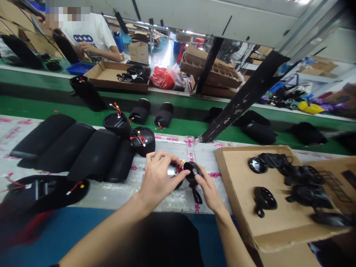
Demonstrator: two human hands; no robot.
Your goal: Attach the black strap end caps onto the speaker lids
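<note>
In the middle of the bench, my left hand (158, 175) curls over a black speaker body (171, 170), which shows a silvery edge and is mostly hidden by the fingers. Thin red wires (180, 167) stick out at its end. A round black end cap (191, 171) with a hanging strap loop (197, 196) is gripped in my right hand (208, 187). The cap stands tilted beside the wires, and my left thumb reaches to its edge. Whether a wire is joined to the cap I cannot tell.
Several black fabric-covered speakers (90, 155) lie to the left, some with wires showing. On the right, a cardboard tray (233, 193) bears several black caps (264, 198). A dark slanted post (236, 100) rises behind the bench beside a green conveyor (183, 128). Across it, a person (97, 37) works.
</note>
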